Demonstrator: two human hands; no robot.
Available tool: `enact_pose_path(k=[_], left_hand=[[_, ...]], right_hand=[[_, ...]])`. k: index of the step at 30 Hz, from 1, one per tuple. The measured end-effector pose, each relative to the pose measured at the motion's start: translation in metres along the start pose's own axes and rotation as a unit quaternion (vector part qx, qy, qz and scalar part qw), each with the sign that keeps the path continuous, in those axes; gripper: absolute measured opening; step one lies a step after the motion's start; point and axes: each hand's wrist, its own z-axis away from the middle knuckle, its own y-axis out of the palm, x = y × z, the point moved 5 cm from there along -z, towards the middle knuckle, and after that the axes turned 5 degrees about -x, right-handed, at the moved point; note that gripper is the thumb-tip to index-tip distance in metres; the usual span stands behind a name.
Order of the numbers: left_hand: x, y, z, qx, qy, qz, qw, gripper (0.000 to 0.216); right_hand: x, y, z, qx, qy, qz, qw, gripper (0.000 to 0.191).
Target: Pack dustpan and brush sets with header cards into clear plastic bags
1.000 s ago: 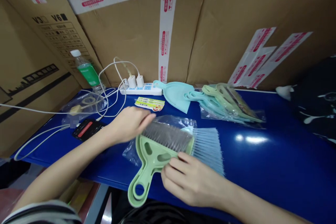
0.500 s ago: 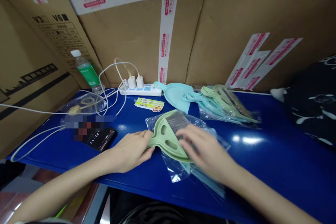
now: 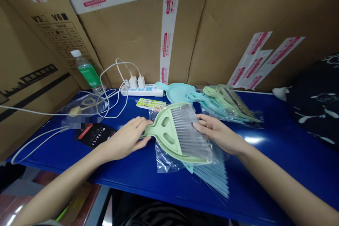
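A light green hand brush (image 3: 169, 137) with grey bristles lies flat on the blue table (image 3: 278, 155), inside or on top of a clear plastic bag (image 3: 165, 160). Pale blue bristles of a second brush (image 3: 214, 180) stick out beneath it toward the table's near edge. My left hand (image 3: 125, 139) is closed on the green brush's handle. My right hand (image 3: 215, 132) rests on the far right edge of the bristles, with its fingers curled against the bag there.
Several bagged blue and green dustpan sets (image 3: 225, 106) lie at the back. A white power strip (image 3: 141, 90) with chargers and cables, a green-labelled bottle (image 3: 87, 72), a printed card (image 3: 150, 104) and a phone (image 3: 95, 135) sit to the left. Cardboard boxes (image 3: 137, 31) wall the back.
The green brush has been turned round from handle-toward-me to handle-left and laid flat. My left hand went from the bag to the handle; my right hand slid to the bristles' right edge.
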Motion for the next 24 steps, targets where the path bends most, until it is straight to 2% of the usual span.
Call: enact_pose_path(k=[2,4,8,12,15,17,21,23,24], left_hand=[[-0.005,-0.003,0.0,-0.064,0.035,-0.059,0.996,0.036],[-0.015,-0.003,0.002,-0.113,0.099,-0.127,0.981,0.043],[-0.03,-0.003,0.009,-0.202,0.195,-0.199,0.939,0.032],[-0.026,-0.009,0.016,-0.186,0.256,-0.206,0.926,0.031],[-0.014,-0.015,0.022,-0.115,0.234,-0.18,0.948,0.036],[-0.006,-0.02,0.029,-0.091,0.211,-0.155,0.961,0.036],[0.011,-0.034,0.054,-0.13,0.16,-0.145,0.968,0.038],[0.029,-0.044,0.071,-0.161,0.102,-0.162,0.968,0.036],[0.041,-0.051,0.08,-0.188,0.051,-0.173,0.965,0.036]], right_hand=[[-0.002,0.0,-0.001,-0.01,0.024,-0.05,0.998,0.056],[-0.003,0.0,-0.001,-0.017,0.039,-0.079,0.996,0.058],[-0.005,0.0,-0.001,-0.015,0.063,-0.089,0.994,0.059],[-0.004,0.002,0.001,-0.006,0.062,-0.074,0.995,0.06],[-0.001,0.004,0.003,-0.001,0.062,-0.063,0.996,0.061],[0.0,0.005,0.005,0.003,0.065,-0.054,0.996,0.061],[0.001,0.0,0.004,-0.025,0.058,-0.049,0.997,0.064],[0.002,-0.005,0.003,-0.037,0.049,-0.048,0.997,0.062],[0.002,-0.007,0.002,-0.04,0.044,-0.046,0.997,0.061]])
